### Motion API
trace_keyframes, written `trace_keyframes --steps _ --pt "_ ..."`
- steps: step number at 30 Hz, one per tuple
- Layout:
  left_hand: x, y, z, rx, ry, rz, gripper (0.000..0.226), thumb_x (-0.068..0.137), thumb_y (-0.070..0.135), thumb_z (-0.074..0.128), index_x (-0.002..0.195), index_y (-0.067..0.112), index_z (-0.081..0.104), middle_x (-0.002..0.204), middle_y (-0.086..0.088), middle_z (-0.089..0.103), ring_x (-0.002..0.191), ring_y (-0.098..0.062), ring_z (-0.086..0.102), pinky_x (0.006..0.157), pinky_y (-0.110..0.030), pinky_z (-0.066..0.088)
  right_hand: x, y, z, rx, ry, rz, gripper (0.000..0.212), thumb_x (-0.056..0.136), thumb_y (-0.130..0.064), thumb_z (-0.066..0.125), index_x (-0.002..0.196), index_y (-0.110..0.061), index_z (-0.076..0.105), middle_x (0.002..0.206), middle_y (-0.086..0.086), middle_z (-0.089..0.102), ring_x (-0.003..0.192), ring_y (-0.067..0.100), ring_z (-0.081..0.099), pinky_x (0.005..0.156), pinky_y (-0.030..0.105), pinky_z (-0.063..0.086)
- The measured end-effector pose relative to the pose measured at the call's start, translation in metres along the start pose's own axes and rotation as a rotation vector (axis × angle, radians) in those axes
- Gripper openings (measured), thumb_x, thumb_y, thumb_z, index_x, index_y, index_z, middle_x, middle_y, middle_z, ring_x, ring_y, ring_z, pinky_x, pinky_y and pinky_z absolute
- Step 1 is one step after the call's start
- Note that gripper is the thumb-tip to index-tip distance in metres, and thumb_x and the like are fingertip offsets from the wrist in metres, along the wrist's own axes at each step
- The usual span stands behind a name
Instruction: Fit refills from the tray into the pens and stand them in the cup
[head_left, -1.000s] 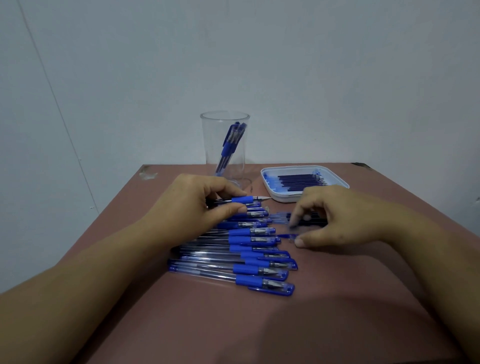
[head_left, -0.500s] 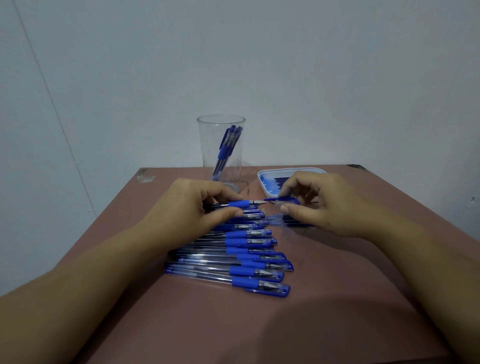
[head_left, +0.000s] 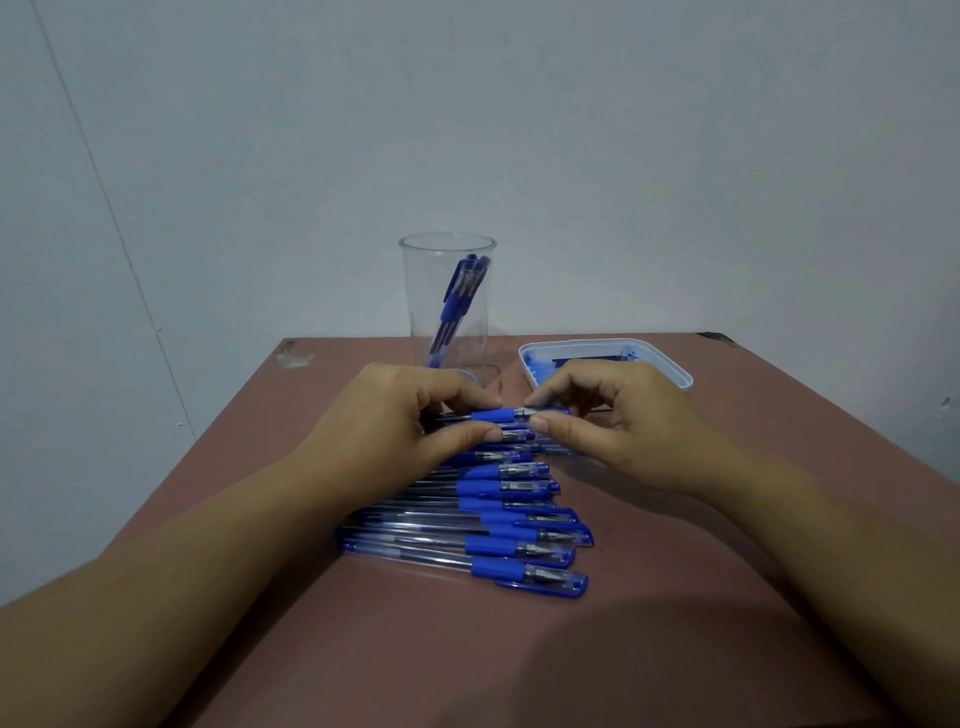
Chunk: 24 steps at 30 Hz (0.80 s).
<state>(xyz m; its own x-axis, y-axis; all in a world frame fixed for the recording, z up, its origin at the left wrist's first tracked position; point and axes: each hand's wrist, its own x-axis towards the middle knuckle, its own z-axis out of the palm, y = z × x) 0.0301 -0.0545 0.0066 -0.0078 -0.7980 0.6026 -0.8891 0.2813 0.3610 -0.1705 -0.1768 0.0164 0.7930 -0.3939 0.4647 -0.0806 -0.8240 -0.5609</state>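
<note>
Since the right hand (head_left: 623, 426) lifted the blue plastic cap (head_left: 551, 412) off the brown table (head_left: 675, 571), it pinches it onto the clear blue-gripped pen (head_left: 496, 415), pinched by the left hand (head_left: 400, 431) near the far edge; the clear cup (head_left: 447, 312) likely follows.

Reddish-brown table (head_left: 675, 649), matte top; pale chipped patch (head_left: 295, 357) near the far left corner, small dark chip (head_left: 719, 338) at the far right corner. Plain grey-white wall (head_left: 623, 156) behind, with a thin slanted seam (head_left: 104, 195) running down its left side.
</note>
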Motion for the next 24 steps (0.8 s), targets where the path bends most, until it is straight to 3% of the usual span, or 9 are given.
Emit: trace_keyframes --steps 7,12,15,19,22,24 --pt "-0.003 0.005 -0.001 0.044 0.071 0.097 0.027 0.083 0.041 0.069 0.101 0.023 0.077 0.082 0.030 0.059 0.068 0.016 0.056 0.061 0.000 0.039 -0.004 -0.006 0.010 0.069 0.097 -0.029 0.017 0.084 -0.026 0.071 0.087 -0.041 0.064 0.093 -0.023 0.069 0.086 0.000 0.066 0.072 0.012 0.050" --pt "-0.003 0.006 0.001 0.063 0.089 0.098 0.025 0.082 0.039 0.070 0.099 0.023 0.077 0.078 0.037 0.053 0.064 0.012 0.055 0.059 -0.001 0.039 -0.005 -0.008 0.014 0.099 0.121 -0.014 0.015 0.085 -0.027 0.071 0.087 -0.040 0.065 0.092 -0.020 0.070 0.086 0.003 0.067 0.074 0.017 0.053" --pt "0.000 0.009 0.002 0.001 0.137 0.057 0.021 0.084 0.033 0.074 0.102 0.022 0.076 0.074 0.036 0.054 0.067 0.015 0.055 0.059 0.000 0.038 0.000 -0.008 0.020 0.198 0.173 0.055 0.006 0.088 -0.027 0.069 0.090 -0.032 0.066 0.087 -0.006 0.070 0.080 0.011 0.066 0.073 0.030 0.056" --pt "0.002 0.010 0.007 -0.041 0.188 -0.005 0.028 0.082 0.033 0.072 0.109 0.023 0.073 0.084 0.027 0.063 0.074 0.009 0.060 0.065 -0.005 0.043 0.010 -0.010 0.026 0.597 0.254 0.218 0.013 0.088 -0.012 0.067 0.098 -0.019 0.064 0.085 0.003 0.069 0.079 0.014 0.065 0.075 0.030 0.057" --pt "0.002 0.005 0.003 -0.010 0.201 -0.032 0.050 0.078 0.052 0.067 0.119 0.024 0.067 0.101 0.018 0.064 0.090 0.009 0.059 0.077 -0.005 0.043 0.012 -0.011 0.018 0.673 0.346 0.247 0.016 0.088 -0.004 0.065 0.099 -0.015 0.061 0.083 -0.003 0.070 0.077 0.008 0.064 0.069 0.021 0.055" --pt "0.003 0.001 -0.006 0.042 0.234 -0.065 0.065 0.074 0.060 0.065 0.128 0.025 0.060 0.111 0.016 0.058 0.100 0.003 0.055 0.087 -0.015 0.045 0.016 -0.012 0.006 0.640 0.449 0.235 0.020 0.089 -0.002 0.064 0.097 -0.018 0.058 0.080 -0.004 0.069 0.075 0.008 0.064 0.072 0.021 0.056"
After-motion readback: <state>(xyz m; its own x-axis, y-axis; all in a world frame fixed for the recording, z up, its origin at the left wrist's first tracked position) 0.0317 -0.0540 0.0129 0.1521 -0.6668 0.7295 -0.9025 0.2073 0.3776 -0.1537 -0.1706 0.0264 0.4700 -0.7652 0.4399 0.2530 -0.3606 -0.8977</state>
